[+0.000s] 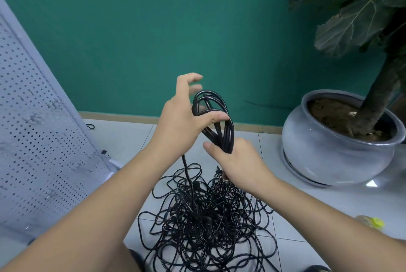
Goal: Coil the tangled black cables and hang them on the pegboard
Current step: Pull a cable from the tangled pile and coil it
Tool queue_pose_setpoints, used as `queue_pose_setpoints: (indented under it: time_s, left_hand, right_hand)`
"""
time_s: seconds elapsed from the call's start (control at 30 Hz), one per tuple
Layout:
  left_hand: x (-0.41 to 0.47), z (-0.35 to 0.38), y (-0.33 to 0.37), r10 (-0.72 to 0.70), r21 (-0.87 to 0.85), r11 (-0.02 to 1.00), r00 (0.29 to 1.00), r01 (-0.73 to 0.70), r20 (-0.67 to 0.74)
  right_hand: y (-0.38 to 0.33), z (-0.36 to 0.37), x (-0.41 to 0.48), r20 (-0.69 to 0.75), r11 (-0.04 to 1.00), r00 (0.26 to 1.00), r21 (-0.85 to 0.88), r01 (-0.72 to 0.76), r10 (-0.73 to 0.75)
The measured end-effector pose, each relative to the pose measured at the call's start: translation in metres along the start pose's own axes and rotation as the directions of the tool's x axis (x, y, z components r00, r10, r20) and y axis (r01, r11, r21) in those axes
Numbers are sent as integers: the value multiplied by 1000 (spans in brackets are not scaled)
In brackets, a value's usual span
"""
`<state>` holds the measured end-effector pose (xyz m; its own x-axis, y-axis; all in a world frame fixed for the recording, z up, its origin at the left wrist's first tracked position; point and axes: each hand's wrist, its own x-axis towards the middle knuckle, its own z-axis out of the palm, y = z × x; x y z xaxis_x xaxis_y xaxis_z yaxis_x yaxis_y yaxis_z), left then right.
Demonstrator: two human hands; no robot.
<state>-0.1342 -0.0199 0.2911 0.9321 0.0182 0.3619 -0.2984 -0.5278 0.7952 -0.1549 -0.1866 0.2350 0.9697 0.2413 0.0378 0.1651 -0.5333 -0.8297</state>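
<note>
Tangled pile of black cable sits on the tiled floor, nearest the camera, between both forearms. Small yellow item on the floor at right, too blurred to identify.

Right grip is clenched round the lower end of the coil, held upright above the pile. Left grip is higher: thumb hooked across the coil's loops, other fingers spread, partly blurred behind them. One strand drops from under the left grip into the pile.

Pegboard leans at far left. Grey pot with a big-leafed plant is at right, against the green wall.
</note>
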Motion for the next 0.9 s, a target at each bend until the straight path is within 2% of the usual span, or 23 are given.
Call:
queue_pose_setpoints:
  time_s: [0.1,0.2,0.43,0.6,0.7,0.77,0.9]
  left_hand:
    - [1,-3,-2,-125,-52,990,991,128,53]
    - [3,-4,-5,-141,-294,938,977,184,161]
    - [0,4,-3,-11,-504,860,992,75,129]
    - [-4,11,3,97,-411,910,993,-63,61]
    - [-8,18,10,103,-363,927,995,-94,6]
    - [-9,22,14,73,-330,941,997,-78,-28]
    - [0,13,15,23,-249,968,1000,-22,0]
  right_hand:
    - [4,-3,0,-49,997,999,-77,-14,10]
    - [3,-7,0,26,993,1000,-120,-7,10]
    - [6,-13,4,235,998,971,51,28,-39]
    - [7,-19,5,372,983,925,183,8,-76]
    - [7,-16,8,318,898,939,440,-25,-130]
    - [5,-13,11,288,843,943,538,-17,-164]
    - [4,-17,15,386,861,881,506,46,-275]
